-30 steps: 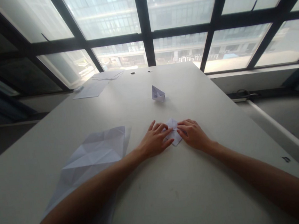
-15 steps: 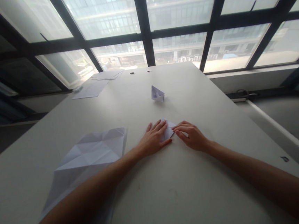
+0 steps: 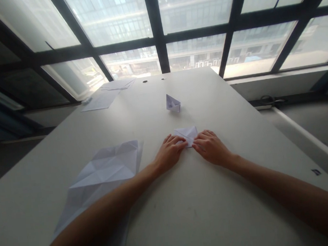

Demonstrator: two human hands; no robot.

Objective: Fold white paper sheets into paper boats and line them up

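A small folded piece of white paper [image 3: 188,134] lies on the white table between my hands, with a diagonal fold line across its face. My left hand [image 3: 170,149] is closed at its left edge, thumb and fingers pinching the paper near the lower corner. On the other side, my right hand [image 3: 211,146] grips the lower right edge with bent fingers. Beyond them stands a folded paper boat [image 3: 173,103], apart from both hands. Part of the small paper is hidden under my fingertips.
Creased white sheets [image 3: 104,166] lie at the left, partly under my left forearm. More flat sheets [image 3: 101,99] rest at the table's far left. The white table [image 3: 231,209] reaches toward large windows; its right edge runs past a small dark mark [image 3: 316,172].
The small folded paper has been turned, so its edge now faces me. My left hand has gone from lying flat on it to pinching its edge; my right hand has closed on the other side.
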